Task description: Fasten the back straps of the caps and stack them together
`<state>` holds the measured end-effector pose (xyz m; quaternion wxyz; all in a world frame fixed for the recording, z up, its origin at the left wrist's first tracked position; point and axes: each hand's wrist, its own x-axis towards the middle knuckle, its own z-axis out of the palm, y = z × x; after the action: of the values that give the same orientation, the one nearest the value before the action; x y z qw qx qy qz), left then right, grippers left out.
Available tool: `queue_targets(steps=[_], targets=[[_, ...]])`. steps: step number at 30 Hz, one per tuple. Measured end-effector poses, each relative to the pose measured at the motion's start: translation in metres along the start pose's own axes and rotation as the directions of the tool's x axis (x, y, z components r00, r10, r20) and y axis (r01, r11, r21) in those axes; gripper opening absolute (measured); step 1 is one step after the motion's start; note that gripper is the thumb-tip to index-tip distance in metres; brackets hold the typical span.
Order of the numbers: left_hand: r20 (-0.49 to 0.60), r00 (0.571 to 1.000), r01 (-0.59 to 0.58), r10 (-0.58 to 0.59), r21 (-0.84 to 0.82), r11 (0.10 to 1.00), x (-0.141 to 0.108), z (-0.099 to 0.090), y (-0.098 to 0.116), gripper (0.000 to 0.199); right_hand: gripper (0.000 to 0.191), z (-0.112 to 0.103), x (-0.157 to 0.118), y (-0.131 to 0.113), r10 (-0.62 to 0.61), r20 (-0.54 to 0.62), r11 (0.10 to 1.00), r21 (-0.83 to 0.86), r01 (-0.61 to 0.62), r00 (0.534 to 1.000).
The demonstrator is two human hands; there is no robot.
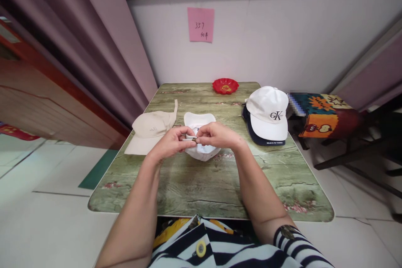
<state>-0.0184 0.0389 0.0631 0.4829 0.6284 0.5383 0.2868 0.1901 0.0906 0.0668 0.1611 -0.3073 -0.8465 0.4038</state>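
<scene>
A white baseball cap (pixel 203 154) lies on the table in front of me, its brim pointing away and its inside partly showing. Above its near side, my left hand (pixel 171 142) pinches the cap's white strap (pixel 189 137) between thumb and fingers. My right hand (pixel 216 135) meets it from the other side, fingertips closed on a small metallic piece, seemingly the strap's buckle (pixel 194 140). Both sets of fingertips nearly touch and cover most of the strap. To the left rests a beige cap (pixel 152 127) with its strap sticking up.
At the table's right a white cap (pixel 266 104) sits stacked on a navy cap (pixel 251 132). A red scalloped dish (pixel 225 86) stands by the wall at the back. Beyond the right edge is a stool with a colourful cover (pixel 323 113). The green wood-patterned table (pixel 201 192) has rounded corners.
</scene>
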Motion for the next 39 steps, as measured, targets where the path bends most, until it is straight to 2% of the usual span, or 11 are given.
queue_targets(steps=[8, 13, 17, 22, 28, 33, 39], targets=[[-0.020, 1.000, -0.011, 0.011, 0.000, 1.000, 0.000, -0.002, -0.002, 0.031, 0.020, 0.000, 0.000, 0.004, 0.003, 0.018, 0.998, 0.062, -0.004, 1.000], [0.024, 1.000, -0.015, 0.017, -0.087, 0.996, -0.001, -0.005, -0.004, 0.033, 0.036, -0.011, -0.005, 0.015, -0.007, -0.058, 0.998, 0.056, 0.010, 0.998], [0.029, 0.999, -0.016, 0.020, -0.137, 0.990, -0.001, -0.007, -0.007, 0.035, 0.039, -0.021, -0.012, 0.024, -0.021, -0.067, 0.986, 0.162, 0.032, 0.998], [0.040, 0.999, -0.027, 0.032, -0.141, 0.990, 0.000, -0.010, -0.012, 0.036, 0.028, -0.023, -0.017, 0.026, -0.034, 0.040, 0.963, 0.267, 0.022, 0.999], [0.080, 0.997, -0.014, 0.019, -0.066, 0.998, -0.001, -0.015, -0.014, 0.040, 0.022, -0.017, -0.011, 0.026, -0.007, 0.210, 0.921, 0.382, -0.075, 0.978], [0.108, 0.994, -0.029, 0.029, -0.001, 1.000, -0.003, -0.014, -0.009, 0.041, 0.014, -0.016, -0.010, 0.027, -0.023, 0.216, 0.946, 0.319, -0.049, 0.976], [0.122, 0.992, -0.042, 0.037, 0.031, 0.999, -0.004, -0.013, -0.006, 0.042, 0.015, -0.013, -0.008, 0.029, -0.017, 0.189, 0.983, 0.181, -0.018, 0.982]])
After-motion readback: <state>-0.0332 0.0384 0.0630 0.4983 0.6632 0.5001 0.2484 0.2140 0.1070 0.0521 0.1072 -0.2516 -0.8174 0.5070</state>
